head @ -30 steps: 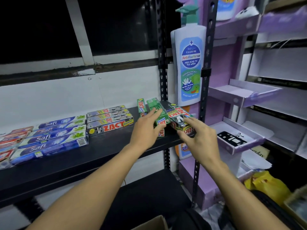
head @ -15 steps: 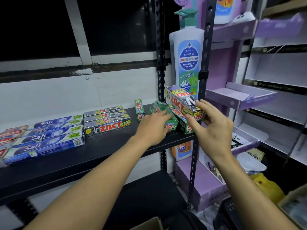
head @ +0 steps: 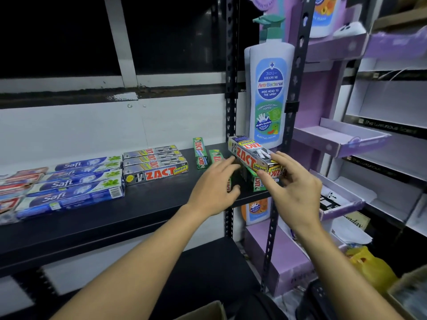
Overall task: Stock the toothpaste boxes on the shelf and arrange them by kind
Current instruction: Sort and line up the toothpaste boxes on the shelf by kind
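Your right hand (head: pixel 293 188) grips a silver ZACT box (head: pixel 249 155), axis running back-left. Your left hand (head: pixel 212 188), fingers straight, half-hides green boxes (head: pixel 254 179).

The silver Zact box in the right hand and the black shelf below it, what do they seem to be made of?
The silver Zact box, held by the right hand, looks like thin printed cardboard with a glossy, metallic finish: sharp folded edges, light glinting off its top. The black shelf has a smooth matt surface; painted metal or laminated board, I cannot tell which.

Both forearms (head: pixel 143 257) are bare (wrists (head: pixel 184 211) too).
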Demonstrator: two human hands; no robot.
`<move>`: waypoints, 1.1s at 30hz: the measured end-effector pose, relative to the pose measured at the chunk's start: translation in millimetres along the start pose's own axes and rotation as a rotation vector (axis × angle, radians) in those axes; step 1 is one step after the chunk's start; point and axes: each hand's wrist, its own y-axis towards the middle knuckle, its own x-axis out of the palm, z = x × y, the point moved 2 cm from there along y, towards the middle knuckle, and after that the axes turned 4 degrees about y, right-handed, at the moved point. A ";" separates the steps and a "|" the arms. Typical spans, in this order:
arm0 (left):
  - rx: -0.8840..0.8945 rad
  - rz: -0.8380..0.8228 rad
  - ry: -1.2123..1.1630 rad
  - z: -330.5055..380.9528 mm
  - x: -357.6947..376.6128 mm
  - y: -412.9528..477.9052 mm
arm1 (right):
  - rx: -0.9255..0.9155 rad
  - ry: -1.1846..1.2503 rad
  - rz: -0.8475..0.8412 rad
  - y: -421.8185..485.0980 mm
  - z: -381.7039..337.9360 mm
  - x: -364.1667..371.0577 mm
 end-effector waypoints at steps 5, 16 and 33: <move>-0.130 0.106 0.020 -42.0 -31.6 -34.2 | 0.037 0.090 -0.073 -12.1 -0.4 32.2; -0.274 0.041 0.180 -120.6 -80.4 -113.4 | 0.133 0.225 -0.474 -53.4 -25.2 102.2; -0.201 0.176 0.299 -141.0 -105.5 -150.8 | -0.308 -0.358 -0.528 -53.8 -19.8 153.1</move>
